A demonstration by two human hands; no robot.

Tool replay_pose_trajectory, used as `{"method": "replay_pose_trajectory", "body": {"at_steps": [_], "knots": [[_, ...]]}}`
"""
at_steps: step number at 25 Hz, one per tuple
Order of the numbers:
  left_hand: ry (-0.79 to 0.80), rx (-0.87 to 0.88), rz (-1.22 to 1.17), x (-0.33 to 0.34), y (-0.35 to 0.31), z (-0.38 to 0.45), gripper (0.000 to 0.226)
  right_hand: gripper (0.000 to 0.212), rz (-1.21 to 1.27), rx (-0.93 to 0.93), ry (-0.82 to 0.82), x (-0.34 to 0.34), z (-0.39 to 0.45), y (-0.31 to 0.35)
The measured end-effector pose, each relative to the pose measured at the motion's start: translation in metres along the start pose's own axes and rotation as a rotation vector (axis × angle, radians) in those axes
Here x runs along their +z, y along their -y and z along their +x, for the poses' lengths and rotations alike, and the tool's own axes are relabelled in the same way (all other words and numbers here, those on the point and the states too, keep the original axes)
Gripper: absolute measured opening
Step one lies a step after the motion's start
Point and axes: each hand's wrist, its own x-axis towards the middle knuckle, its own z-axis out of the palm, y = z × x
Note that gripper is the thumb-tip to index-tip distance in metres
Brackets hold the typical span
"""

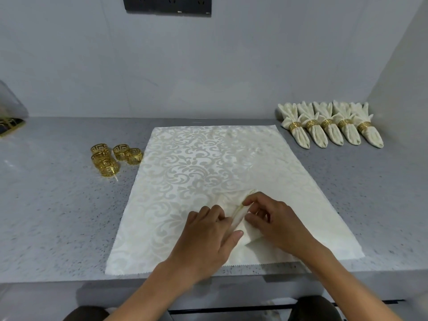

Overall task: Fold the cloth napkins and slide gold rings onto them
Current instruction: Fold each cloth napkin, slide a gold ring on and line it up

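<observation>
A cream damask napkin lies spread flat on the grey counter, its near edge at the counter's front. Near its front middle, a small pleat of the cloth is gathered up. My left hand holds the left side of that pleat, thumb against the fold. My right hand pinches the pleat's top edge between thumb and forefinger. Several loose gold rings sit in a cluster to the napkin's left.
Several folded napkins with gold rings lie in a row at the back right, near the side wall. A dark tray's corner shows at the far left. A black socket panel is on the back wall.
</observation>
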Motion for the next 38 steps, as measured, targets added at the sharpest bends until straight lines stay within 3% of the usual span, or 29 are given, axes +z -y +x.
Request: {"method": "replay_pose_trajectory", "body": {"at_steps": [6, 10, 12, 14, 17, 19, 22, 25, 28, 32, 38], "knots": [[-0.166, -0.039, -0.243, 0.007, 0.009, 0.0, 0.016, 0.015, -0.086, 0.053, -0.152, 0.016, 0.007, 0.003], [-0.093, 0.062, -0.262, 0.005, 0.018, 0.002, 0.02, 0.017, -0.199, 0.079, -0.172, 0.024, 0.014, 0.005], [-0.049, 0.073, -0.248, 0.004, 0.021, 0.004, 0.02, 0.022, -0.37, -0.008, -0.34, 0.024, 0.008, 0.007], [0.003, 0.064, -0.259, 0.001, 0.021, 0.006, 0.018, 0.024, -0.483, -0.208, -0.461, 0.027, -0.016, 0.018], [0.107, 0.074, -0.298, -0.012, 0.021, 0.019, 0.018, 0.013, -0.506, -0.479, -0.207, 0.048, -0.054, 0.043], [0.241, 0.069, -0.304, -0.025, 0.024, 0.032, 0.021, 0.03, -0.549, -0.473, -0.057, 0.069, -0.06, 0.057], [0.399, 0.073, -0.321, -0.038, 0.029, 0.047, 0.025, 0.028, -0.564, -0.362, -0.049, 0.091, -0.052, 0.074], [0.446, 0.112, -0.268, -0.042, 0.032, 0.052, 0.024, 0.029, -0.531, -0.285, -0.107, 0.085, -0.057, 0.073], [0.361, 0.215, -0.152, -0.04, 0.031, 0.05, 0.017, 0.017, -0.522, -0.254, -0.114, 0.044, -0.075, 0.05], [0.199, 0.314, -0.138, -0.023, 0.022, 0.043, 0.023, 0.015, -0.387, -0.006, -0.093, -0.046, -0.064, -0.003], [0.051, 0.258, -0.28, -0.006, 0.023, 0.038, 0.02, 0.014, -0.51, -0.218, -0.198, -0.016, -0.047, -0.017]]}}
